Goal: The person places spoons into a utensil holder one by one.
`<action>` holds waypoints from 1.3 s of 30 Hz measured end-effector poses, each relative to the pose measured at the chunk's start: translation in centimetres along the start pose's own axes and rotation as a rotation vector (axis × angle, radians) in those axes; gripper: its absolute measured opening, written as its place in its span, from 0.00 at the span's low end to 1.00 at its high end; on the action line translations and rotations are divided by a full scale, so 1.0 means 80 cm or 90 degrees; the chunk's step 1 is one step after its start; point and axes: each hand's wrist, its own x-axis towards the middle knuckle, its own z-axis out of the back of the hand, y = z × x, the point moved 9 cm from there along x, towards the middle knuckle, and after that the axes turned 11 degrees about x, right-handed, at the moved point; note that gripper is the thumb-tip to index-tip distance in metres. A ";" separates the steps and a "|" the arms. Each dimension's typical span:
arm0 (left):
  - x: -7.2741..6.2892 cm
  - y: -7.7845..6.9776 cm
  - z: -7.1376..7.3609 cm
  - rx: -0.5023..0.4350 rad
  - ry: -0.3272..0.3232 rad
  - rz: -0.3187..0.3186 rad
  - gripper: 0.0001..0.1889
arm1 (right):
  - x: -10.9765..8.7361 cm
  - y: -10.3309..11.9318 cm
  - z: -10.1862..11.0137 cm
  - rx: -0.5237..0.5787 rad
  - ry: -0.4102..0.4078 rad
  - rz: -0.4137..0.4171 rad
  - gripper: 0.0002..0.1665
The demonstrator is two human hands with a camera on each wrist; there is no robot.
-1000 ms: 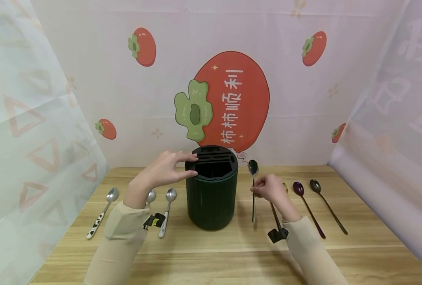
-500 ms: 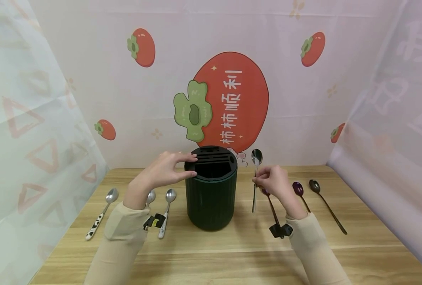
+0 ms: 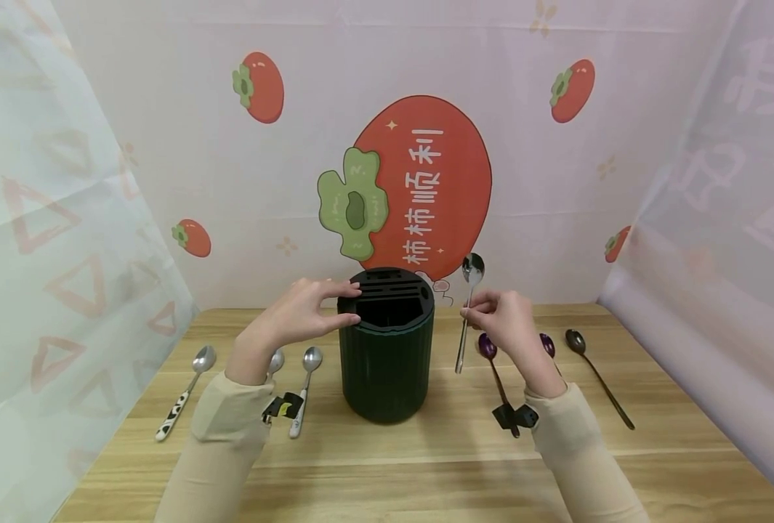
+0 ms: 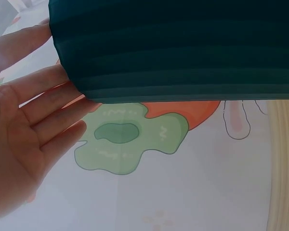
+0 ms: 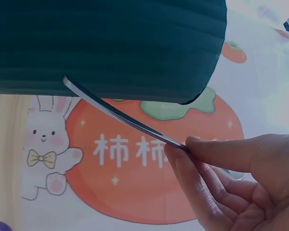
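In the head view a dark green ribbed utensil holder [image 3: 387, 378] with a black slotted top stands upright on the table. My left hand [image 3: 295, 312] rests at its left rim, thumb and fingertips touching the edge. The left wrist view has those fingers [image 4: 43, 103] nearly straight against the green wall. To the right of the holder, my right hand [image 3: 507, 319] pinches a silver spoon [image 3: 473, 269] by its handle, bowl up and slightly tilted, off the table. From the right wrist, the spoon's handle [image 5: 120, 115] extends from between thumb and fingers across the view of the holder.
On the right lie two purple-bowled spoons [image 3: 487, 346], one partly behind my right arm, and a dark spoon [image 3: 575, 340]. On the left are a spoon with a black-and-white spotted handle [image 3: 184, 396], a white-handled spoon [image 3: 312, 357] and a partly hidden spoon [image 3: 277, 361].
My right hand has lifted the silver spoon off the table, and the handle's lower end now swings left. A purple spoon behind it has come into view. My left hand stays put.
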 end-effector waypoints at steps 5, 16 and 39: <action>0.000 0.001 0.001 0.002 -0.002 0.000 0.24 | 0.003 0.014 0.005 -0.007 -0.017 0.023 0.08; 0.000 0.000 0.001 0.004 -0.007 -0.004 0.24 | 0.003 0.041 0.014 -0.003 -0.036 0.065 0.09; -0.001 0.000 0.001 0.000 -0.010 -0.003 0.23 | 0.005 0.076 0.022 -0.001 -0.075 0.129 0.09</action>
